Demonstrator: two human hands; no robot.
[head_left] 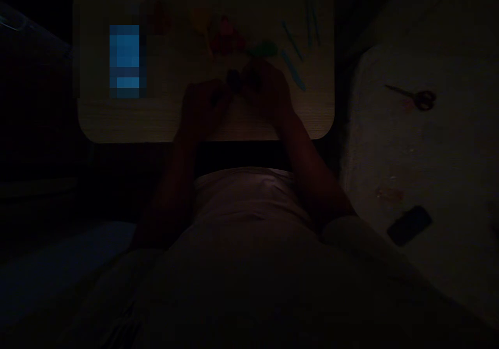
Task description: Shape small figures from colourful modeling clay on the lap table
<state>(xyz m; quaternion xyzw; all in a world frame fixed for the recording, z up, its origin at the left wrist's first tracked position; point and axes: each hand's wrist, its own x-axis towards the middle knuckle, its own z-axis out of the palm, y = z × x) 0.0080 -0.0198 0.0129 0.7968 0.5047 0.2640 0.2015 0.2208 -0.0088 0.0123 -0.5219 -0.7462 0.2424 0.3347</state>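
Note:
The picture is very dark. Over the front part of a small wooden table [156, 125], my left hand [205, 105] and my right hand [268, 92] are close together with curled fingers. Between their fingertips is a small dark lump [234, 79]; its kind cannot be made out. Another dark patch [252, 77] shows at the fingers of my right hand, perhaps part of the same material. Just beyond that hand lies a green piece [265, 49]. To its right rests a light blue flat stick, like a modelling tool [293, 70].
Red pieces [227, 40], a yellow piece [200, 21] and a dark red piece [159, 17] lie farther back. Several thin blue sticks [292, 41] are at the right. A blurred-out blue rectangle [127, 53] is at left. Scissors [423, 99] and a dark phone-like block [409, 225] lie on the pale surface [448, 157].

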